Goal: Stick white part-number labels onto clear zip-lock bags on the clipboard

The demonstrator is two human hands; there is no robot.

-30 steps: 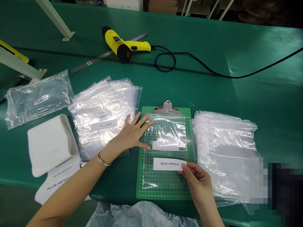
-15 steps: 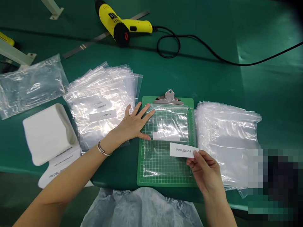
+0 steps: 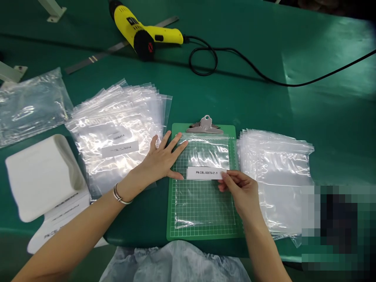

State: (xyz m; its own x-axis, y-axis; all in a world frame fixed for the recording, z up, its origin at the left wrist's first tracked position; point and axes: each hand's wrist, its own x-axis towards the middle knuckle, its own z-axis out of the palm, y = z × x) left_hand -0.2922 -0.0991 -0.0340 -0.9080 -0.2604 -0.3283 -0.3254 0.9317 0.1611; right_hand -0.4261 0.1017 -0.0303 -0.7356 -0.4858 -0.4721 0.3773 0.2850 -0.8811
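Observation:
A clear zip-lock bag [image 3: 202,203] lies flat on a green gridded clipboard [image 3: 205,234], its zip end just below the metal clip [image 3: 205,124]. My left hand [image 3: 164,158] is spread open, fingertips on the bag's upper left edge. Between thumb and fingers of my right hand [image 3: 242,188] is the right end of a white printed label [image 3: 205,172], reading PN:CBL-00578-01-A. The label is level over the middle of the bag, covering the white strip there. Whether it touches the bag I cannot tell.
Labelled bags [image 3: 117,117] are piled on the left, more clear bags [image 3: 282,176] on the right. A label roll [image 3: 44,176] lies at the near left, a large clear bag [image 3: 32,105] behind it. Farther back are a yellow heat gun [image 3: 129,27], its black cord [image 3: 249,62] and a steel ruler [image 3: 105,55].
My right hand has brought the label left and away from me, from a tilt to level over the bag's white strip. My left hand stays spread on the bag. The whole view has shifted slightly.

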